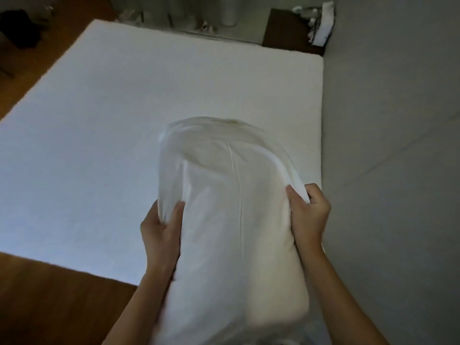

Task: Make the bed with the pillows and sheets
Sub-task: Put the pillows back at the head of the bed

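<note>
A cream pillow (239, 245) stands on end between my hands, over the near right part of the mattress (112, 145). A white pillowcase (211, 145) covers its far end and reaches about halfway down. My left hand (161, 230) pinches the case's edge on the left side. On the right side, my right hand (307, 212) grips the case's hem, pulled taut. The mattress is white and bare, with no sheet or other pillow seen on it.
A grey wall (398, 170) runs along the bed's right side. A dark wooden nightstand (286, 31) with clutter stands past the far right corner. Wooden floor (49, 295) lies left and near. Dark items (20, 28) sit on the floor far left.
</note>
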### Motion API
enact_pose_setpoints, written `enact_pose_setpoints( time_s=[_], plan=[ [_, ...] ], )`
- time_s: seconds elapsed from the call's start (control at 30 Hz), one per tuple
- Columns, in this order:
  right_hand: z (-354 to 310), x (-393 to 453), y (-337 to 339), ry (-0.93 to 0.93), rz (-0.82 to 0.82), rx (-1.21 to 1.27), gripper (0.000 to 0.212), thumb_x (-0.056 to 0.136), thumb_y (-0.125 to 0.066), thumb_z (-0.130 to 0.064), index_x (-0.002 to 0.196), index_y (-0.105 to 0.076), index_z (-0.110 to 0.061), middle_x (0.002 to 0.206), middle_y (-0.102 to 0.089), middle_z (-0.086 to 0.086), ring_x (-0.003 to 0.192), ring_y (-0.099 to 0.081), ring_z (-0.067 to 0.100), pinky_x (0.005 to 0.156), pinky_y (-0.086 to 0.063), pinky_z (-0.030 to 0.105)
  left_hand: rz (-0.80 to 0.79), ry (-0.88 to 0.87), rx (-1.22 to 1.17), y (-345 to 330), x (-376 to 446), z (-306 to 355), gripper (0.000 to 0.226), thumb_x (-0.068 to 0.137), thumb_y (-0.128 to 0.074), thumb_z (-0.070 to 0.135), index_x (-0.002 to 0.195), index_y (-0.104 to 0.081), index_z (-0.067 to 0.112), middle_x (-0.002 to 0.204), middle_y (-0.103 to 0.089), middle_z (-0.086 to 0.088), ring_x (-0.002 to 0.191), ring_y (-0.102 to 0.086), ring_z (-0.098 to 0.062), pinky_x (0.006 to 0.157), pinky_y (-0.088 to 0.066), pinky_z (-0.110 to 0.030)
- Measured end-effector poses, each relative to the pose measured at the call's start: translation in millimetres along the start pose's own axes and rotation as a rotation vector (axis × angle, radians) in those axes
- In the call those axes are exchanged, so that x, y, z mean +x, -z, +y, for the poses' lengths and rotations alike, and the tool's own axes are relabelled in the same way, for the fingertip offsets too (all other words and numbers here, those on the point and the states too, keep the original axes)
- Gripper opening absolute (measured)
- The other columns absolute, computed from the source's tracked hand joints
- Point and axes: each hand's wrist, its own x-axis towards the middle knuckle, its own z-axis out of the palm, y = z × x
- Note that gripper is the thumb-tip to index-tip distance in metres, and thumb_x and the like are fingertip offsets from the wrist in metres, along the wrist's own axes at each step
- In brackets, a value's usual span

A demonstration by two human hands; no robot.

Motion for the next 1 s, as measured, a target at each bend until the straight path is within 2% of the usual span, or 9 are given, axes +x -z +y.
enact_pose_setpoints(
  time_s=[0.23, 0.37, 0.47, 0.63, 0.7, 0.77, 0.83, 0.93, 1.0],
  plan=[
    [38.2, 56.3, 43.2, 0.011, 0.261, -0.179, 0.042, 0.083, -0.07, -0.012, 0.055, -0.042, -0.024, 0.051, -0.036, -0.012, 0.05, -0.03, 0.0, 0.049, -0.028, 0.022, -0.299, 0.006, -0.027, -116.8, 40.8, -29.9, 0.036, 0.078, -0.054, 0.055, 0.063, -0.039, 0.026, 0.05, -0.043, 0.013, 0.048, -0.035, -0.005, 0.044, -0.028, -0.016],
    [57.5, 85.9, 59.0, 0.064, 0.369, -0.356, 0.039, 0.081, -0.065, -0.022, 0.06, -0.041, 0.001, 0.061, -0.032, 0.001, 0.057, -0.029, 0.005, 0.052, -0.027, 0.028, -0.437, 0.098, -0.041, -172.5, 49.3, -45.5, 0.031, 0.08, -0.057, 0.052, 0.063, -0.043, 0.031, 0.054, -0.05, 0.017, 0.051, -0.041, -0.002, 0.052, -0.033, -0.02],
    [61.7, 113.5, 66.0, 0.234, 0.429, -0.512, 0.039, 0.084, -0.066, -0.009, 0.056, -0.039, -0.005, 0.057, -0.03, 0.003, 0.057, -0.025, 0.005, 0.05, -0.026, 0.035, -0.485, 0.123, -0.075, -207.5, 58.2, -53.1, 0.034, 0.083, -0.059, 0.043, 0.058, -0.04, 0.031, 0.051, -0.044, 0.015, 0.051, -0.034, -0.003, 0.05, -0.031, -0.02],
    [95.0, 132.7, 66.5, 0.29, 0.447, -0.61, 0.039, 0.087, -0.065, -0.011, 0.057, -0.044, 0.002, 0.052, -0.041, 0.015, 0.053, -0.03, 0.012, 0.05, -0.03, 0.035, -0.486, 0.111, -0.055, -238.6, 58.4, -88.0, 0.014, 0.088, -0.06, 0.039, 0.091, -0.057, 0.027, 0.077, -0.06, 0.02, 0.071, -0.056, 0.007, 0.066, -0.043, -0.009],
    [128.6, 125.8, 67.1, 0.151, 0.413, -0.66, 0.032, 0.088, -0.062, -0.022, 0.065, -0.049, -0.005, 0.056, -0.048, 0.014, 0.053, -0.042, 0.023, 0.051, -0.038, 0.036, -0.576, 0.196, 0.092, -252.1, 61.9, -122.5, 0.028, 0.089, -0.058, 0.047, 0.109, -0.055, 0.028, 0.097, -0.064, 0.017, 0.09, -0.061, 0.001, 0.081, -0.046, -0.02],
    [169.4, 119.1, 67.2, -0.019, 0.309, -0.761, 0.022, 0.09, -0.058, -0.028, 0.079, -0.058, -0.009, 0.068, -0.06, 0.015, 0.063, -0.056, 0.029, 0.058, -0.046, 0.037, -0.726, 0.338, 0.365, -269.7, 70.4, -174.1, 0.055, 0.088, -0.053, 0.058, 0.131, -0.047, 0.024, 0.123, -0.063, 0.0, 0.114, -0.058, -0.025, 0.096, -0.045, -0.038],
    [223.4, 112.8, 67.5, -0.236, 0.051, -0.942, 0.021, 0.093, -0.055, -0.029, 0.104, -0.063, -0.012, 0.092, -0.067, 0.017, 0.085, -0.063, 0.034, 0.072, -0.048, 0.037, -0.866, 0.472, 0.624, -281.5, 72.7, -228.2, 0.072, 0.093, -0.056, 0.048, 0.15, -0.026, 0.016, 0.143, -0.048, -0.015, 0.129, -0.047, -0.036, 0.105, -0.038, -0.044],
    [299.7, 97.0, 64.0, -0.468, -0.373, -1.103, 0.055, 0.089, -0.045, -0.051, 0.132, -0.052, -0.018, 0.124, -0.057, 0.014, 0.111, -0.055, 0.032, 0.089, -0.042, 0.035, -0.936, 0.565, 0.704, -293.9, 59.0, -286.5, 0.081, 0.095, -0.056, 0.041, 0.154, -0.011, 0.008, 0.151, -0.034, -0.023, 0.137, -0.037, -0.038, 0.111, -0.033, -0.046],
    [334.3, 88.3, 63.4, -0.413, -0.326, -1.113, 0.074, 0.083, -0.038, -0.065, 0.137, -0.049, -0.015, 0.126, -0.054, 0.016, 0.111, -0.054, 0.035, 0.091, -0.044, 0.039, -0.881, 0.538, 0.643, -302.9, 48.2, -310.1, 0.081, 0.093, -0.055, 0.048, 0.154, -0.015, 0.012, 0.15, -0.037, -0.02, 0.136, -0.038, -0.036, 0.11, -0.034, -0.048]
  ],
)
